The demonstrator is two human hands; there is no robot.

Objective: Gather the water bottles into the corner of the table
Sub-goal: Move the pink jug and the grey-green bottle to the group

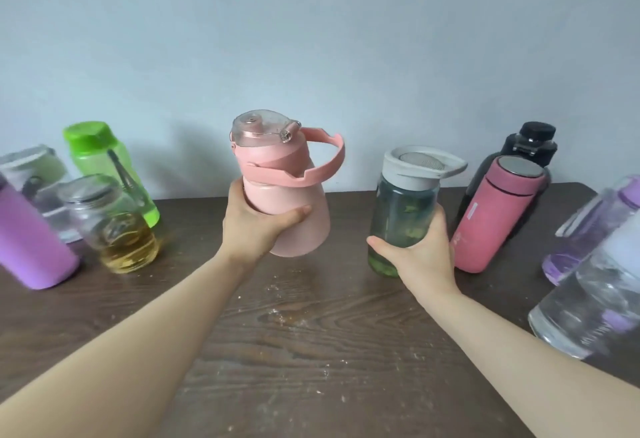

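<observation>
My left hand (258,222) grips a fat pale pink bottle (294,209) with a clear lid and pink strap, held tilted above the dark wooden table (311,351). My right hand (420,254) is wrapped around a clear green-tinted bottle (403,209) with a grey lid, near the table's middle. At the left stand a lime green bottle (104,163), a glass jar of yellow liquid (114,226), a purple bottle (27,240) and a grey-lidded bottle (31,167). On the right are a coral pink flask (491,215), a black bottle (523,150), a clear purple-tinted bottle (588,229) and a clear bottle (588,299).
A pale wall (311,39) runs along the table's far edge. The table's back right corner (585,188) shows behind the purple-tinted bottle. White specks and a faint stain (284,313) mark the wood between my arms.
</observation>
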